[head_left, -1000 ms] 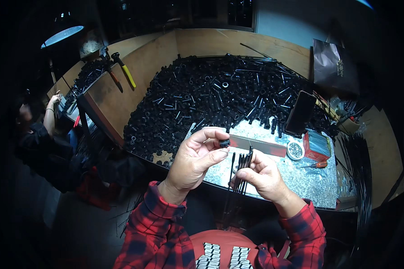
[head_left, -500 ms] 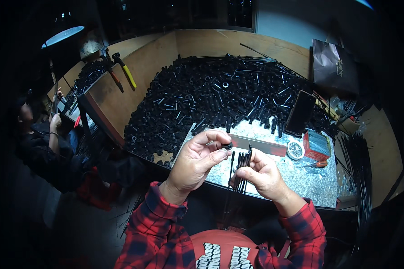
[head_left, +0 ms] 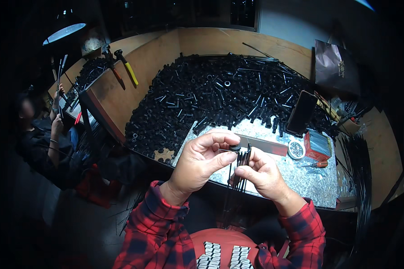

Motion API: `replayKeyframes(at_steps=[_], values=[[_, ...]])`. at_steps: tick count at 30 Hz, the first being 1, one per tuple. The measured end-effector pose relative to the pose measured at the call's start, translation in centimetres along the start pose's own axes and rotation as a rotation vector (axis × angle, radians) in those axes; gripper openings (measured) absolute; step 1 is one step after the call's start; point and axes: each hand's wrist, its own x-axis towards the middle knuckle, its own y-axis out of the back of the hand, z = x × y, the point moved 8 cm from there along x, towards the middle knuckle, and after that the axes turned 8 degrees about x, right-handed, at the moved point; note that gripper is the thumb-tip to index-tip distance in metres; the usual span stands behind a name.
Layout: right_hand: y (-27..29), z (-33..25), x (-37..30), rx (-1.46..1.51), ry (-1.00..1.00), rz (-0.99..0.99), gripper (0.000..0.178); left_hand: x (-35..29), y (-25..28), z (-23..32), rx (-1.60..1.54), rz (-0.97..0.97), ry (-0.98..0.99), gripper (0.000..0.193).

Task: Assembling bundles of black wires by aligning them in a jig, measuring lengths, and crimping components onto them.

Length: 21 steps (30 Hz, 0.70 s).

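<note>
Between the thumb and fingers of my left hand (head_left: 206, 154) is a small round black part (head_left: 234, 147). My right hand (head_left: 265, 175) grips a bundle of thin black rods (head_left: 242, 166), held roughly upright with their tops near the part. One rod stands a little apart on the left of the bundle, beneath the part; whether it enters the part I cannot tell. Both hands are above the near edge of a speckled light board (head_left: 300, 188). A large heap of black tubular and ring-shaped parts (head_left: 206, 89) lies behind them.
A flat bar (head_left: 269, 145), a white tub of small pieces (head_left: 296, 149), a red box (head_left: 317, 145) and an orange-handled screwdriver (head_left: 316, 165) lie on the board. A phone (head_left: 301, 112) leans behind. Pliers (head_left: 126, 67) hang on the left wooden partition (head_left: 107, 98). Another person (head_left: 45, 139) works at left.
My left hand has moved slightly right, bringing the round part closer to the rod tops. My right hand has barely moved. The person at left has raised some rods.
</note>
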Motion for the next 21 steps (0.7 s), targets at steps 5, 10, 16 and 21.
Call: replayKeyframes(at_steps=[5, 10, 16, 21], values=[[-0.7, 0.2, 0.5, -0.009, -0.006, 0.0, 0.022, -0.1, 0.5, 0.2, 0.004, 0.061, -0.028, 0.022], [-0.7, 0.3, 0.8, -0.031, -0.002, 0.016, 0.02, 0.0, 0.8, 0.4, 0.042, 0.074, -0.027, 0.021], [-1.6, -0.4, 0.5, -0.155, 0.008, -0.052, 0.018, 0.2, 0.9, -0.2, -0.054, 0.006, 0.013, 0.018], [-2.3, -0.6, 0.7, -0.143, 0.055, -0.071, 0.016, 0.1, 1.3, -0.9, -0.115, -0.004, 0.004, 0.017]])
